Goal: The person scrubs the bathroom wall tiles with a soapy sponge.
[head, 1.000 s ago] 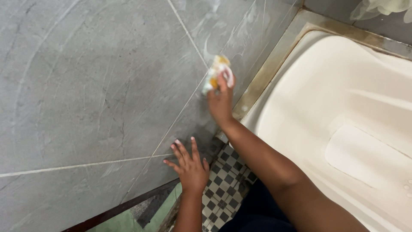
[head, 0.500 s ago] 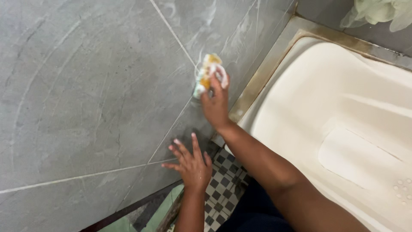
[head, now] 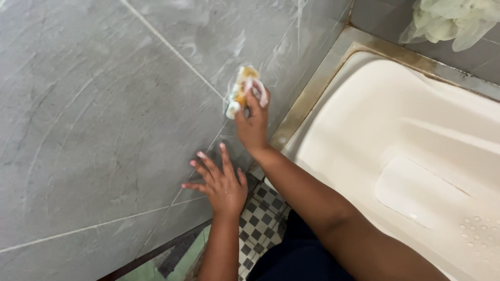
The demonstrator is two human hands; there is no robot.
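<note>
My right hand (head: 253,120) presses a soapy yellow sponge (head: 238,91) against the grey tiled wall (head: 94,104), right by a white grout line. White foam covers the fingertips and part of the sponge. Lower down, my left hand (head: 220,181) lies flat on the same wall with its fingers spread and holds nothing. Soap streaks smear the tile above the sponge.
A white bathtub (head: 416,156) fills the right side, its stained rim (head: 307,99) meeting the wall just right of my right hand. A pale green mesh puff (head: 448,21) hangs at the top right. Black-and-white checkered floor (head: 260,218) shows below my arms.
My right hand has slid the sponge a little to the left along the wall between the frames. My left hand stays planted flat on the tile.
</note>
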